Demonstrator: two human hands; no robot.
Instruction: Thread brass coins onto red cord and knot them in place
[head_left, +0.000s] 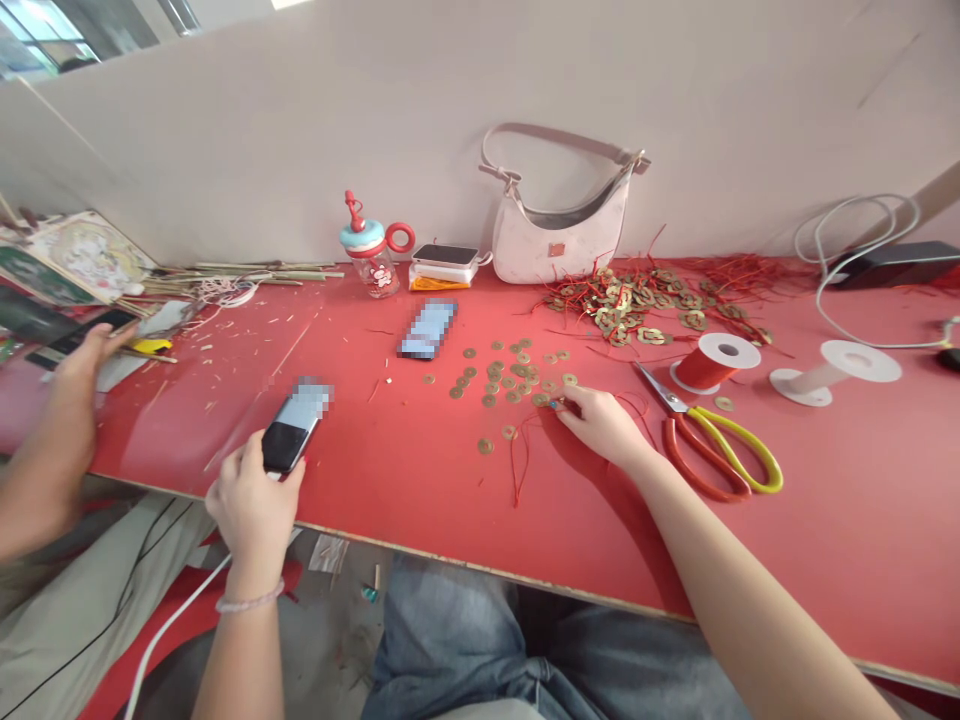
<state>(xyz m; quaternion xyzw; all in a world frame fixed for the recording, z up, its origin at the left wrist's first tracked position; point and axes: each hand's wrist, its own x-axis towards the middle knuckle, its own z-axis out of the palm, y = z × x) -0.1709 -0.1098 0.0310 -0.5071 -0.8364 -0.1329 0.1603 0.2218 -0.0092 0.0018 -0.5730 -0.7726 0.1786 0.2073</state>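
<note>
My left hand [255, 495] is closed around a smartphone [289, 440] at the table's front edge, its screen blurred. A white cable runs down from that hand. On the right, my right hand [600, 425] has its fingertips pinched together on a thin red cord [516, 470], which hangs in a loop over the tabletop. A tiny blue spot shows at those fingertips; what it is I cannot make out. Several loose brass coins with holes [495, 375] lie just left of and beyond the right hand.
Scissors [690, 415], a red thread spool [712, 362] and a white spool [832, 372] lie to the right. Behind are a coin-and-cord pile [637, 300], a handbag [559, 235], a cup [375, 265] and another phone [427, 328]. A co-worker's hand [82, 365] is far left.
</note>
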